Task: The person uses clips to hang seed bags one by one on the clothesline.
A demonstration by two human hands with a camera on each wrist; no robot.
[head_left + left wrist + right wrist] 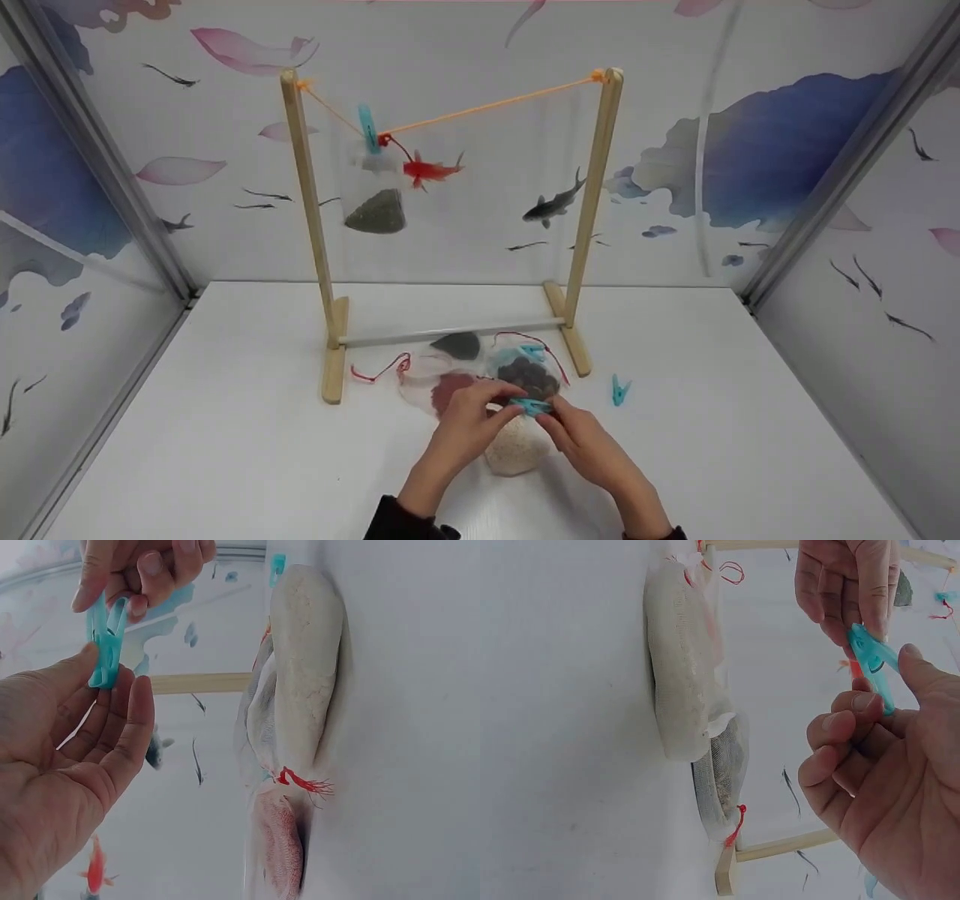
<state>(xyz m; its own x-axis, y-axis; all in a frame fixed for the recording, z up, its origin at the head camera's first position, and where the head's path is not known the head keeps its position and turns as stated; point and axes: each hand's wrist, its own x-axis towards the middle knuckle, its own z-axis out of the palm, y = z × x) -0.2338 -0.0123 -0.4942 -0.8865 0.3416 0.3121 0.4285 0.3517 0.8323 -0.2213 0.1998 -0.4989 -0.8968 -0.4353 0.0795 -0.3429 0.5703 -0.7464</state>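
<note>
Both hands hold one turquoise clothespin point(531, 406) above the table. My left hand point(466, 420) pinches one end of it between thumb and fingertips. At the other end, the thumb and fingers of my right hand point(592, 442) are on its two spread legs, as the right wrist view shows. Under the hands lies a mesh bag with cream contents point(516, 452). Beyond it are a mesh bag with dark brown contents point(529, 375), one with reddish contents point(448, 391) and one with blackish contents point(457, 346). Red drawstrings point(300, 781) trail from the bags.
Behind the bags stands a wooden rack point(309, 202) with an orange cord point(495, 106). A mesh bag with dark green contents point(377, 213) hangs there from a turquoise clothespin point(368, 129). Another clothespin point(619, 391) lies at the right. Printed walls enclose the white table point(225, 427).
</note>
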